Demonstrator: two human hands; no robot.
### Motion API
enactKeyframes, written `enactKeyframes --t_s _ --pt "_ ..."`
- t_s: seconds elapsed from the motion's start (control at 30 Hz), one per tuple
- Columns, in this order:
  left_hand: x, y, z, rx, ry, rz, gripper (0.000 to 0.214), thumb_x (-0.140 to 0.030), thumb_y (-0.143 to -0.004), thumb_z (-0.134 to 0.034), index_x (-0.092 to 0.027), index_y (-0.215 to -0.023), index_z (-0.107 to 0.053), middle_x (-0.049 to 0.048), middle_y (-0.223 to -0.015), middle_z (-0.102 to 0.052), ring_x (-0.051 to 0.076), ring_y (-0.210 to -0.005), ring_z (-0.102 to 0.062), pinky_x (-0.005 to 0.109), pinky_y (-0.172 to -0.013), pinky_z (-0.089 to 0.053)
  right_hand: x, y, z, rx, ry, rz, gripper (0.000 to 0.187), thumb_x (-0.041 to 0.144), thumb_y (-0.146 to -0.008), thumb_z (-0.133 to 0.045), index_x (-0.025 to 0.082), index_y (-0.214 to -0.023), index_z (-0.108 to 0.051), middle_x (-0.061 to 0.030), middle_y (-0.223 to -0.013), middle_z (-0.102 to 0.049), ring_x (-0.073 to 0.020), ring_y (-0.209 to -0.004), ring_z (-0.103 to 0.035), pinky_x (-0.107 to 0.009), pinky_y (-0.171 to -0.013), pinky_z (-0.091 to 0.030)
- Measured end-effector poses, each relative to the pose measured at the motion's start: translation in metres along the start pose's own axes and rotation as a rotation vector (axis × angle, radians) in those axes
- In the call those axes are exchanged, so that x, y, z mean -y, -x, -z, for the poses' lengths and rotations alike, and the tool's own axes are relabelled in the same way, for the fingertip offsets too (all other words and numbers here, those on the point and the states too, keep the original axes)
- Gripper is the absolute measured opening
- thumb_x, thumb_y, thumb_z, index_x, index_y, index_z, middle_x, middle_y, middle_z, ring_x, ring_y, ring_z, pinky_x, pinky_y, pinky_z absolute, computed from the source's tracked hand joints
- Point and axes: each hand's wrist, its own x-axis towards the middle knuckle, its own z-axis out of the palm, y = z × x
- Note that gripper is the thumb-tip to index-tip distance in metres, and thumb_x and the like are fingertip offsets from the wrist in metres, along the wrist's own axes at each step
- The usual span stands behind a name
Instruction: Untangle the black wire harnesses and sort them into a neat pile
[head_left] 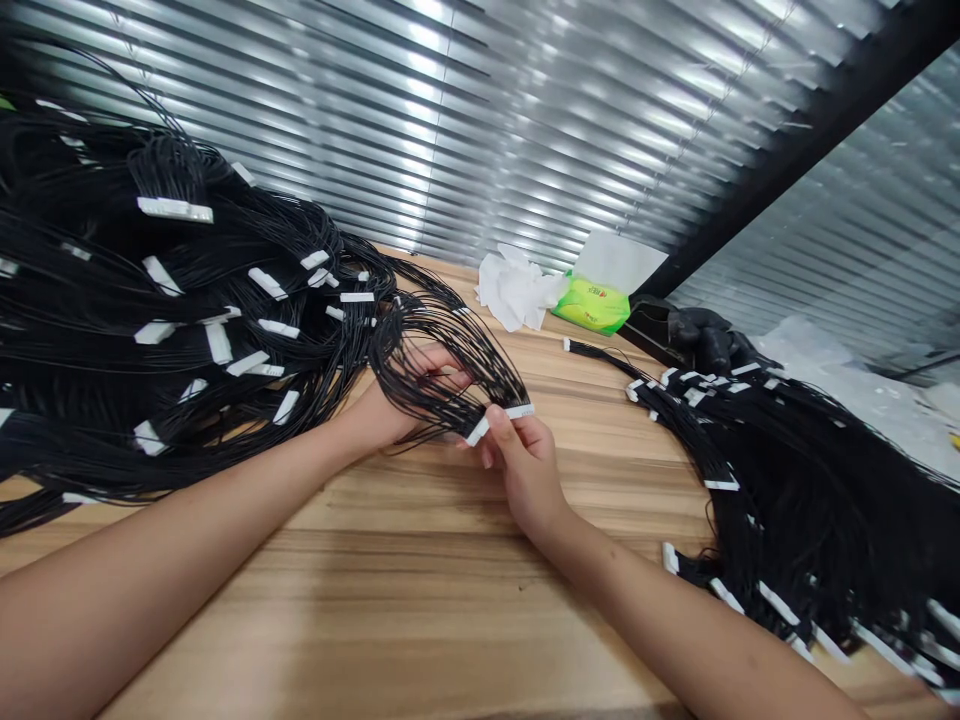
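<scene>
A looped harness of thin black wires (pixel 450 335) rises over the table between my two hands. My right hand (pixel 529 465) pinches its white connector (pixel 478 431) between thumb and fingers; a white strip also shows beyond the thumb. My left hand (pixel 409 395) is among the wires of the loop, its fingers curled round some of them and partly hidden by the strands. Close to my left wrist lies a big heap of similar black wire harnesses (pixel 225 255), dotted with white connectors.
A second pile of black harnesses (pixel 810 500) with white connectors covers the right side of the wooden table (pixel 420 590). Crumpled white tissue (pixel 514 288) and a green tissue pack (pixel 592 303) lie at the back, before a corrugated metal wall (pixel 465 130). Black bundled material (pixel 705 340) sits behind the right pile.
</scene>
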Motion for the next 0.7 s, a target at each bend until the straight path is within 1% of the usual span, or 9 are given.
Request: enactKeyframes --t_s 0.07,0.13,0.2,0.27,0.33,0.37,0.47,0.53,0.7 --pt "0.001 -0.001 -0.001 -0.048 -0.044 -0.058 0.026 -0.036 -0.090 -0.054 -0.017 -0.101 -0.069 0.0086 -0.110 -0.069 0.021 -0.105 -0.061 0.035 -0.095 -0.046 -0.002 -0.003 0.002 -0.096 -0.050 0.041 0.041 0.050 -0.082 -0.061 0.019 -0.058 -0.052 0.0057 -0.046 -0.044 -0.0088 -0.046 -0.037 -0.026 -0.050 -0.029" --pt "-0.001 -0.002 -0.001 -0.047 -0.090 -0.140 0.026 -0.034 -0.090 -0.055 -0.018 -0.107 -0.068 0.0084 -0.120 -0.065 0.021 -0.113 -0.057 0.035 -0.101 -0.042 -0.004 -0.007 0.005 -0.191 -0.082 0.088 0.040 0.049 -0.083 -0.061 0.019 -0.058 -0.051 0.0068 -0.045 -0.041 -0.0089 -0.046 -0.035 -0.026 -0.051 -0.029" --pt "-0.005 -0.001 0.000 -0.015 -0.145 -0.174 0.023 -0.031 -0.091 -0.053 -0.019 -0.102 -0.070 0.0067 -0.115 -0.068 0.019 -0.109 -0.059 0.032 -0.099 -0.042 -0.004 -0.011 0.007 -0.255 -0.091 0.112 0.037 0.047 -0.084 -0.060 0.019 -0.061 -0.052 0.0067 -0.047 -0.043 -0.0088 -0.047 -0.033 -0.026 -0.050 -0.029" --pt "-0.010 0.001 0.001 -0.012 -0.209 -0.146 0.022 -0.031 -0.091 -0.053 -0.019 -0.088 -0.072 0.0041 -0.099 -0.073 0.017 -0.094 -0.064 0.029 -0.089 -0.045 -0.003 -0.014 0.007 -0.289 -0.083 0.109 0.035 0.046 -0.084 -0.059 0.019 -0.064 -0.054 0.0058 -0.050 -0.047 -0.0086 -0.047 -0.031 -0.026 -0.049 -0.027" --pt "-0.014 0.004 0.002 -0.026 -0.252 -0.089 0.027 -0.032 -0.092 -0.052 -0.019 -0.079 -0.071 0.0009 -0.082 -0.073 0.014 -0.080 -0.065 0.025 -0.080 -0.046 -0.001 -0.015 0.007 -0.302 -0.069 0.094 0.034 0.046 -0.085 -0.059 0.018 -0.066 -0.056 0.0051 -0.052 -0.049 -0.0084 -0.046 -0.030 -0.026 -0.048 -0.026" --pt "-0.016 0.005 0.003 -0.028 -0.272 -0.065 0.027 -0.033 -0.093 -0.050 -0.019 -0.081 -0.071 -0.0009 -0.075 -0.072 0.013 -0.074 -0.065 0.024 -0.076 -0.046 0.000 -0.015 0.007 -0.304 -0.059 0.087 0.034 0.046 -0.085 -0.059 0.018 -0.066 -0.057 0.0051 -0.052 -0.049 -0.0084 -0.046 -0.029 -0.026 -0.047 -0.025" --pt "-0.019 0.009 0.004 -0.002 -0.335 -0.050 0.026 -0.034 -0.096 -0.045 -0.023 -0.107 -0.066 -0.0056 -0.066 -0.069 0.010 -0.065 -0.064 0.020 -0.069 -0.044 0.001 -0.015 0.006 -0.300 -0.028 0.075 0.036 0.048 -0.084 -0.059 0.017 -0.066 -0.059 0.0057 -0.049 -0.045 -0.0085 -0.046 -0.029 -0.026 -0.046 -0.025" --pt "-0.018 0.010 0.004 0.018 -0.395 -0.092 0.028 -0.034 -0.096 -0.045 -0.026 -0.116 -0.062 -0.0068 -0.065 -0.069 0.010 -0.064 -0.064 0.020 -0.070 -0.044 0.001 -0.014 0.006 -0.290 -0.012 0.071 0.037 0.048 -0.084 -0.059 0.017 -0.064 -0.058 0.0064 -0.048 -0.041 -0.0087 -0.046 -0.029 -0.026 -0.047 -0.025" --pt "-0.013 0.010 0.005 -0.005 -0.568 -0.267 0.024 -0.034 -0.095 -0.048 -0.030 -0.107 -0.069 -0.0044 -0.075 -0.074 0.012 -0.075 -0.067 0.023 -0.076 -0.043 0.000 -0.011 0.007 -0.265 -0.007 0.056 0.035 0.047 -0.083 -0.061 0.019 -0.064 -0.054 0.0058 -0.050 -0.043 -0.0089 -0.047 -0.032 -0.026 -0.048 -0.027"
